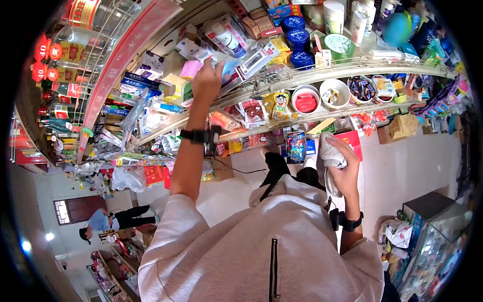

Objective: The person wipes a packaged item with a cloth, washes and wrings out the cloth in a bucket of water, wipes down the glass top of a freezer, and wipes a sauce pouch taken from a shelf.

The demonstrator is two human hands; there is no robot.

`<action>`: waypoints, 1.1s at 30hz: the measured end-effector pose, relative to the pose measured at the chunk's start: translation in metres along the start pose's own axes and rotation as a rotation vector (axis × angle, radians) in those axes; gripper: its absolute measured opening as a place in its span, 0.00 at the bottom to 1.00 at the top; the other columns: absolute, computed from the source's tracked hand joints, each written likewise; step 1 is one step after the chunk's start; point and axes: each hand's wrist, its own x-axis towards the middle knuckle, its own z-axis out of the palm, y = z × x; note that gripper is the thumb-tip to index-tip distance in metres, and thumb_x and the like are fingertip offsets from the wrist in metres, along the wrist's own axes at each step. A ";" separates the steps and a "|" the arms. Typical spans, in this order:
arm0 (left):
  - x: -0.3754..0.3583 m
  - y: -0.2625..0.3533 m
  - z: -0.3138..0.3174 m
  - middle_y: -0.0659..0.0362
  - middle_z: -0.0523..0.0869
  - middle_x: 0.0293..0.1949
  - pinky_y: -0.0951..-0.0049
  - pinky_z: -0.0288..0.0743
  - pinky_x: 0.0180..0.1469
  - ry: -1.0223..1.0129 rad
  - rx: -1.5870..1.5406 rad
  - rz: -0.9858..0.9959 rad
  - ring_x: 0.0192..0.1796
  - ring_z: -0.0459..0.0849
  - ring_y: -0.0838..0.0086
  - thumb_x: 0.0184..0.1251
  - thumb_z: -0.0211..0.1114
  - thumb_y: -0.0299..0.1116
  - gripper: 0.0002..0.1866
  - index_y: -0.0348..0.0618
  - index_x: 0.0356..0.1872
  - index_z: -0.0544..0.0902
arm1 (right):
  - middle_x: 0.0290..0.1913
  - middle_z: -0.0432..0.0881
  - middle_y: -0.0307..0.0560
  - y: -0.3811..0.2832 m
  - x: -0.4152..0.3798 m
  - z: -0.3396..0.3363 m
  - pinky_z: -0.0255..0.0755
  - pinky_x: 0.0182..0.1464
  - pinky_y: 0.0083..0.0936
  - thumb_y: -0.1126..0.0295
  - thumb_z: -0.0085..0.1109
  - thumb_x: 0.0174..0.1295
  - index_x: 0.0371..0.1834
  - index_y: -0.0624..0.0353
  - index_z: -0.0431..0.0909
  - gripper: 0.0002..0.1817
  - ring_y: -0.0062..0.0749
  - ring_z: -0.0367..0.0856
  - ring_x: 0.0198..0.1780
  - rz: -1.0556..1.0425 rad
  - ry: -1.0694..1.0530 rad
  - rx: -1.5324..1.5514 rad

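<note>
Gripping grey cloth [332, 151], right hand [345, 168] — left hand [207, 82] part-curled, hold unclear — red tags [42, 52] read "40".

Packed boxes [191, 46] and a white bottle [225, 40] are blocking the far side of the left hand's [206, 81] reach, while a wire rail [347, 64] is running off rightward. Gray cloth [332, 152] is filling the right hand [346, 173]; bare floor [397, 168] is opening rightward (a dark cord [241, 171] is trailing between the hands), and the lower shelf [370, 106] is obstructing beyond.
</note>
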 end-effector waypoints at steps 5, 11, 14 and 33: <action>-0.066 0.107 -0.048 0.51 0.81 0.23 0.63 0.78 0.38 -0.214 -0.316 -0.113 0.31 0.86 0.60 0.71 0.64 0.35 0.10 0.37 0.42 0.79 | 0.56 0.83 0.49 0.009 0.008 -0.001 0.69 0.65 0.29 0.77 0.56 0.51 0.62 0.65 0.77 0.29 0.33 0.80 0.57 0.238 0.209 0.487; -0.148 0.175 -0.050 0.47 0.74 0.67 0.59 0.67 0.70 -0.616 -1.517 -0.659 0.67 0.76 0.63 0.80 0.42 0.60 0.36 0.39 0.74 0.64 | 0.56 0.81 0.56 -0.021 0.020 0.013 0.71 0.64 0.37 0.62 0.57 0.57 0.65 0.66 0.72 0.32 0.45 0.80 0.58 0.643 0.247 1.201; -0.141 0.189 -0.091 0.47 0.74 0.69 0.57 0.65 0.72 -0.682 -1.829 -0.805 0.71 0.73 0.62 0.79 0.39 0.64 0.40 0.39 0.75 0.63 | 0.52 0.83 0.48 -0.031 0.030 0.016 0.72 0.59 0.29 0.61 0.61 0.62 0.60 0.62 0.77 0.25 0.35 0.81 0.54 0.740 0.178 1.164; -0.142 0.130 -0.111 0.47 0.80 0.63 0.62 0.70 0.69 -0.593 -2.538 -0.712 0.68 0.76 0.61 0.77 0.53 0.53 0.31 0.37 0.68 0.73 | 0.49 0.83 0.41 -0.064 0.039 0.031 0.76 0.53 0.22 0.76 0.72 0.59 0.63 0.63 0.75 0.27 0.22 0.82 0.49 0.455 -0.015 1.011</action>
